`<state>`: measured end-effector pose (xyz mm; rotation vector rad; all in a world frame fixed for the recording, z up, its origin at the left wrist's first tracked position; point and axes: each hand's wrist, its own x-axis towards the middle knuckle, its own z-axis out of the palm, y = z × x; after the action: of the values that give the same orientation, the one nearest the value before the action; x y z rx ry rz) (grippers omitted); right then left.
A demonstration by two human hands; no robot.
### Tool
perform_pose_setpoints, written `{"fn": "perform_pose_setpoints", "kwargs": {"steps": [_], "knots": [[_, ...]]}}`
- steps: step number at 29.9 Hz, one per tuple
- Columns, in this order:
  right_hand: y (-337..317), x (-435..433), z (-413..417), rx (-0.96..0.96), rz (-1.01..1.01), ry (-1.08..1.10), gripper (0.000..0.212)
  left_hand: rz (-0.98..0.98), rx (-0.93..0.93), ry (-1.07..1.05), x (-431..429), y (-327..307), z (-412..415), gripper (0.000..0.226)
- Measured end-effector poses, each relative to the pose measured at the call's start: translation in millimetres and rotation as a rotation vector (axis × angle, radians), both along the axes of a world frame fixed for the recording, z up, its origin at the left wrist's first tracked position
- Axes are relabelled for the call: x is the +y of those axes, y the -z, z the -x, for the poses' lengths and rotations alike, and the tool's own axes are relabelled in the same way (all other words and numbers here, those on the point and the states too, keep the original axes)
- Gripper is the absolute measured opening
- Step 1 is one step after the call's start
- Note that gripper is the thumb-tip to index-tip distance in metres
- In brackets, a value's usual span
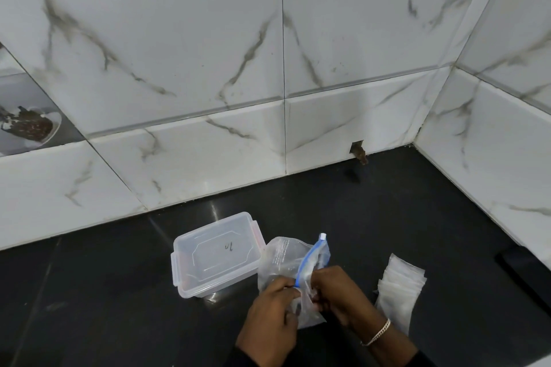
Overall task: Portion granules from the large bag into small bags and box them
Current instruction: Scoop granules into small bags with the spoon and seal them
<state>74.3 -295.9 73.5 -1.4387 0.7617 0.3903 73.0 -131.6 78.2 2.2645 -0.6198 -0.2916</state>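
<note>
Marble-veined wall tiles back the dark table [119,307] where you work. Your fingers [286,287] are curled and pinching the mouth of the large bag [280,256], with your left hand [272,311] and right hand [337,292] on either side of its blue zip strip [310,256]. That grip looks meant to part the seal; the granules inside are too dim to make out. The bag stands just in front of you, just beside the clear box [214,253] at its left, whose lid is on. The small bags [399,286], seemingly empty, lie stacked near your right wrist, handy for filling.
</note>
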Motion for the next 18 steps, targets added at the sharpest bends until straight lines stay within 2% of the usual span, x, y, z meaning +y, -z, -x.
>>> {"fn": "perform_pose_setpoints", "kwargs": {"steps": [1,3,6,8,9,12,18], "knots": [[-2.0,-3.5,0.7,0.020,-0.024,-0.007,0.010,0.002,0.005,-0.002,0.9,-1.0,-0.6,0.037],[-0.1,-9.9,0.5,-0.012,0.052,-0.059,0.011,0.005,0.013,-0.040,4.4,-1.5,-0.9,0.032],[0.1,-14.0,-0.4,-0.170,0.414,-0.216,0.024,-0.023,0.025,-0.101,11.5,4.1,-0.5,0.023],[-4.5,-14.8,-1.4,-0.263,0.615,-0.250,0.020,-0.051,0.038,-0.129,15.6,7.7,-0.6,0.019],[-6.9,-16.7,-1.6,-0.301,0.651,-0.242,0.018,-0.062,0.046,-0.147,16.9,8.5,-0.9,0.019],[-6.4,-25.1,-1.3,-0.269,0.601,-0.222,0.017,-0.071,0.048,-0.199,18.7,4.6,-1.7,0.014],[5.5,-32.0,0.1,-0.136,0.250,-0.032,0.015,-0.002,0.007,-0.203,12.0,-6.6,-4.9,0.018]]}}
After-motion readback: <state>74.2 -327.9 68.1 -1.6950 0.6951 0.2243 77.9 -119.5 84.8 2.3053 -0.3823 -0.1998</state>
